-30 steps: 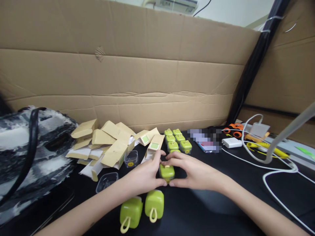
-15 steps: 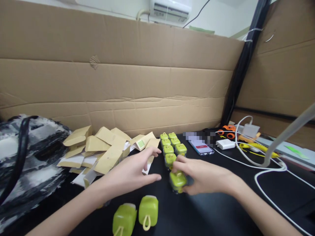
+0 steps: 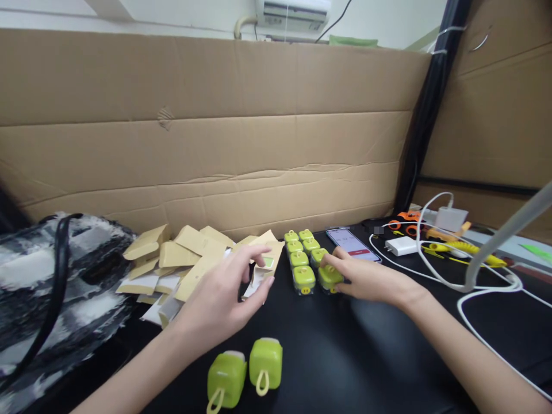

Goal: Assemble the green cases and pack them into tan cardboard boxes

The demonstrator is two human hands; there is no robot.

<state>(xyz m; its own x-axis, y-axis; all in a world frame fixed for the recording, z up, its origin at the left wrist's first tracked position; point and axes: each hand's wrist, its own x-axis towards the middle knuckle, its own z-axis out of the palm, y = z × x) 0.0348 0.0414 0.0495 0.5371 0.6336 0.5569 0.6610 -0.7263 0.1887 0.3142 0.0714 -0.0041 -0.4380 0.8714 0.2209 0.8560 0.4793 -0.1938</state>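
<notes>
My right hand (image 3: 371, 280) has its fingers round a small green case (image 3: 328, 277) with a clear lower part, at the near end of the right row. Directly left of it stands another green case (image 3: 304, 276), the front one of the left row; several more run back behind both. My left hand (image 3: 222, 290) hovers empty, thumb and fingers apart, in front of an opened cardboard box (image 3: 272, 247). Below it, near the bottom of the view, a green case with a yellow loop (image 3: 266, 362) lies beside a second green case (image 3: 226, 380), loops facing me.
Flattened and opened cardboard boxes (image 3: 190, 259) are heaped at the left, beside a black-and-white bundle (image 3: 81, 276). A phone (image 3: 351, 244) lies behind the right hand. Right of it are a white charger (image 3: 402, 246), looping white cables and a yellow coiled cord (image 3: 470, 253). Cardboard walls the back.
My right hand has carried the green case away from me and to the right, into the right row beside the left row's front case. My left hand stays open, its fingers more curled.
</notes>
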